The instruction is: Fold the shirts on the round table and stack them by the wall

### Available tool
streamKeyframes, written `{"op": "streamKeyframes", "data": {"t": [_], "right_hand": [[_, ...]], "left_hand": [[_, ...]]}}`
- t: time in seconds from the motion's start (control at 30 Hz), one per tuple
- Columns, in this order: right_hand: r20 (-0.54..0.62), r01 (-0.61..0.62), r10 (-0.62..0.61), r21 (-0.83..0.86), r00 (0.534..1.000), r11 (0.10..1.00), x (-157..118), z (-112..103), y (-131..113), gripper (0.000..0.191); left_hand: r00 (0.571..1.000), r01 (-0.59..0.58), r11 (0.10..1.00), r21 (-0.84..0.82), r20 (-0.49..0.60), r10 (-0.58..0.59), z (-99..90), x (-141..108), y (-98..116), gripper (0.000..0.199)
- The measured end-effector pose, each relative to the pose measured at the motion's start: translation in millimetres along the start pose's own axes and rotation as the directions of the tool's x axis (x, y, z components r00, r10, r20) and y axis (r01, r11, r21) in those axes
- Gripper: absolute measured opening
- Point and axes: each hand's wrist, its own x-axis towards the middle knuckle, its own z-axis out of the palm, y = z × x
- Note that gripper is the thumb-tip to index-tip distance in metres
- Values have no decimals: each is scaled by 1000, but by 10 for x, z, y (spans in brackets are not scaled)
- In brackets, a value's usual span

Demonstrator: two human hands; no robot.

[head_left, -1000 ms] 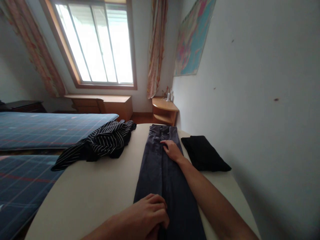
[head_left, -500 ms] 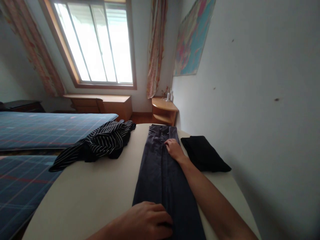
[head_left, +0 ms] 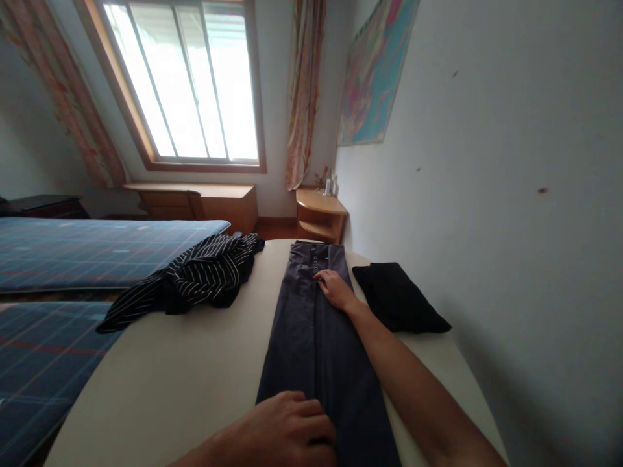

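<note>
Dark grey-blue trousers (head_left: pixel 292 350) lie lengthwise on the cream table (head_left: pixel 185 370), waistband at the far end and a row of small metal fastenings near it. My right hand (head_left: pixel 333 288) rests on the upper front just below those fastenings, fingers slightly bent and a little apart, tips on the cloth. Nearer me, my left hand (head_left: pixel 292 428) is over the lower legs, its fingers curled down against the fabric. The fingertips of that hand are partly hidden. The lower ends of the legs run out of view.
A crumpled black-and-white striped garment (head_left: pixel 204 272) lies at the table's left edge. Right of the trousers is a folded black garment (head_left: pixel 396 298), close to the white wall (head_left: pixel 511 259). Beds with blue plaid mattresses (head_left: pixel 97 253) stand to the left, a wooden corner shelf (head_left: pixel 321 204) beyond.
My right hand has shifted slightly left and towards me on the trousers, its fingers now a little straighter. The left hand has hardly moved.
</note>
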Motion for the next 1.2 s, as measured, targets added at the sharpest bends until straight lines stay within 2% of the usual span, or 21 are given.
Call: {"op": "streamKeyframes", "data": {"t": [0.13, 0.33, 0.63, 1.0, 1.2], "right_hand": [[31, 19, -19, 0, 999, 1000, 6, 37, 27, 35], [4, -36, 36, -22, 999, 999, 11, 4, -35, 26], [-34, -125, 123, -47, 992, 991, 32, -18, -151, 23], [-97, -194, 182, -134, 978, 972, 15, -72, -195, 23], [-83, -207, 196, -157, 977, 966, 4, -102, -215, 27]], "left_hand": [[1000, -3, 998, -57, 2, 3, 47, -27, -16, 11], [1000, 8, 995, -97, 23, -5, 37, -40, -6, 13], [976, 156, 981, -114, 170, -135, -91, -73, -64, 15], [985, 165, 973, -162, 86, -152, -35, -62, -38, 4], [975, 213, 950, -227, 116, -191, -34, -57, -47, 14]]}}
